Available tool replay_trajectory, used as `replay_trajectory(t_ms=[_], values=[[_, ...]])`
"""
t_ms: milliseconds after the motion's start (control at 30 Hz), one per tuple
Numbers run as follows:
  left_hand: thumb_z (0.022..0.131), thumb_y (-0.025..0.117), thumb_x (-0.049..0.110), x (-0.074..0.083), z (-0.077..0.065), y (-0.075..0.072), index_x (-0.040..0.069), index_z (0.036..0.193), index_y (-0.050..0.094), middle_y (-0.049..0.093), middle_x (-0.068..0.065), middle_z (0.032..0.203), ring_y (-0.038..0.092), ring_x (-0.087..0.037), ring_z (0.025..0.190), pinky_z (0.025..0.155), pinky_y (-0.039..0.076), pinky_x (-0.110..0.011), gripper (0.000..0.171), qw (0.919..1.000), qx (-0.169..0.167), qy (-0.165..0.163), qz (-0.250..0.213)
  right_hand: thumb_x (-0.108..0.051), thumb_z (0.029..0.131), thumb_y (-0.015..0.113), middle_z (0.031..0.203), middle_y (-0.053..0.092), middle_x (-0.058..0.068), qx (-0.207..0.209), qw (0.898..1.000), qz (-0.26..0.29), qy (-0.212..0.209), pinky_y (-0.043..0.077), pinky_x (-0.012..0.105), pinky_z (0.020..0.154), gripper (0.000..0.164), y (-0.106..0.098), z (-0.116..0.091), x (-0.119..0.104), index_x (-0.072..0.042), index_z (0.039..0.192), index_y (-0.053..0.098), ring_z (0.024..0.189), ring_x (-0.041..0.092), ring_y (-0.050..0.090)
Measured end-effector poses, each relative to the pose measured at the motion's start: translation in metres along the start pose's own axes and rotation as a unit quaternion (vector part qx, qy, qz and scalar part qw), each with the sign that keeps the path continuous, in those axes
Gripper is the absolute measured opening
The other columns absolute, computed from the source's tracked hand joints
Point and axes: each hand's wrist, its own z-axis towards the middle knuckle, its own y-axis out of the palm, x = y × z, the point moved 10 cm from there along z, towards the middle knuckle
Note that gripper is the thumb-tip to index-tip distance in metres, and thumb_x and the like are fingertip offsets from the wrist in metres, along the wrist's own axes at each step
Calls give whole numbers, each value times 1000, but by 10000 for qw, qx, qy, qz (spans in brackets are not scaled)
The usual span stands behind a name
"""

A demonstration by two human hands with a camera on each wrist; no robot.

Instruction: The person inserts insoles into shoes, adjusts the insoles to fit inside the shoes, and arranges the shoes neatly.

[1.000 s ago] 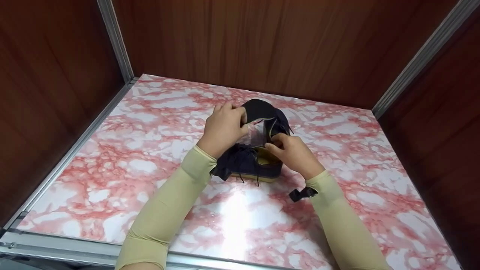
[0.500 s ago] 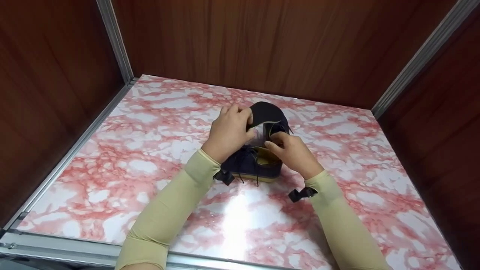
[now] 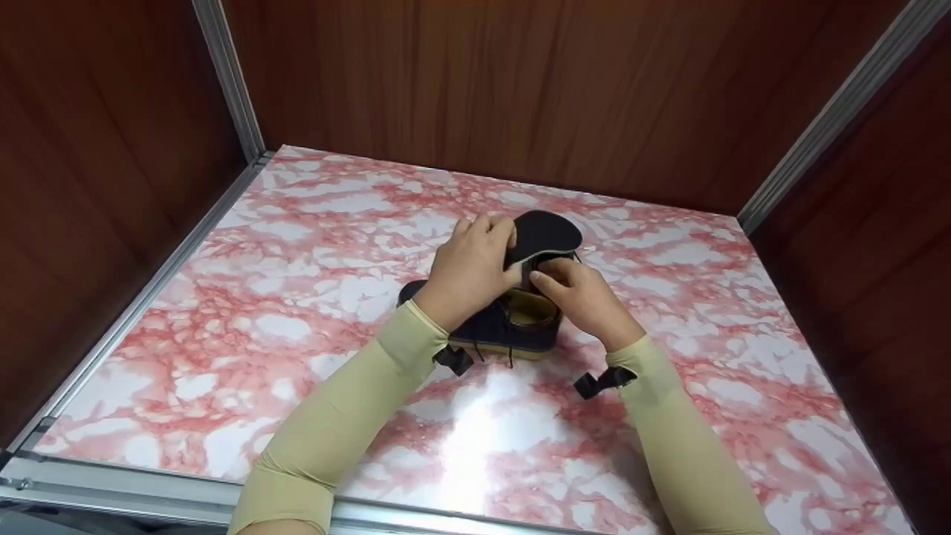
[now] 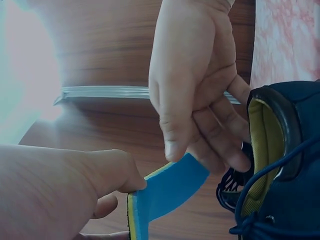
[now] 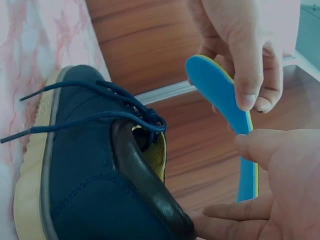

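Observation:
My left hand [image 3: 475, 256] pinches an insole [image 3: 548, 232] with a black top, a bright blue underside and a yellow edge. It stands raised and bent above a dark navy lace-up shoe [image 3: 501, 331] with a yellowish sole and lining. My right hand [image 3: 591, 297] is at the insole's lower edge, behind the shoe's opening. In the right wrist view its thumb overlaps the blue underside, while its fairly straight fingers reach toward the dark padded collar [image 5: 145, 170]. Behind, a second shoe [image 4: 230, 190] is mostly hidden; only some of its laces and dark upper show.
The shoes stand on a red-and-white marbled tabletop [image 3: 319, 312]. Brown wood-grain panels [image 3: 483, 89] rise at the back and both sides, joined by metal corner posts [image 3: 230, 82]. A metal rail [image 3: 141, 490] runs along the front edge. Loose laces [image 5: 75, 120] hang down the nearer shoe's side.
My left hand has moved right and slightly toward me with the insole, which covers more of the rear shoe. My right hand has stayed almost in place. The nearer shoe has not moved.

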Motion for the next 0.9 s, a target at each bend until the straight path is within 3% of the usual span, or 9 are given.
replay_trajectory(t_ms=[167,367,500,600,700,900], values=[[98,79,32,6,-1,3,14,115,64,68,-8,120,61,-30,106,78,63,-47,29,9999,80,109,18,-46,111,60,132,76,11,46,9997,256,-24,55,48,107,45,-3,2,0,-11,136,72,120,30,70],[99,78,38,9,-2,10,14,115,63,67,-8,118,62,-29,105,77,64,-46,32,9998,57,116,170,-40,113,57,126,74,23,9,9945,1041,127,60,36,88,42,-2,3,4,-6,135,70,112,39,73],[100,77,39,12,-4,13,14,114,64,66,-8,116,62,-28,104,76,64,-44,32,9995,81,133,278,-39,113,56,127,74,26,68,9855,1661,336,64,42,91,42,-3,3,9,-5,136,67,110,33,74],[100,77,42,16,-6,16,14,112,64,65,-8,113,63,-28,103,74,64,-43,33,9990,171,162,390,-38,114,56,129,74,21,91,9745,2201,433,64,42,99,43,-3,4,12,-4,138,65,109,23,75],[100,77,44,18,-7,18,15,111,64,64,-8,114,64,-28,103,73,64,-42,34,9984,277,180,462,-32,115,54,130,69,17,15,9504,3077,451,64,33,99,44,0,4,12,2,142,58,106,16,76],[99,78,44,21,-9,20,14,114,64,65,-11,125,65,-31,111,76,66,-45,37,9980,396,161,476,-16,114,51,123,60,12,-95,8658,4968,581,64,25,92,31,9,4,10,1,139,45,91,14,74]])
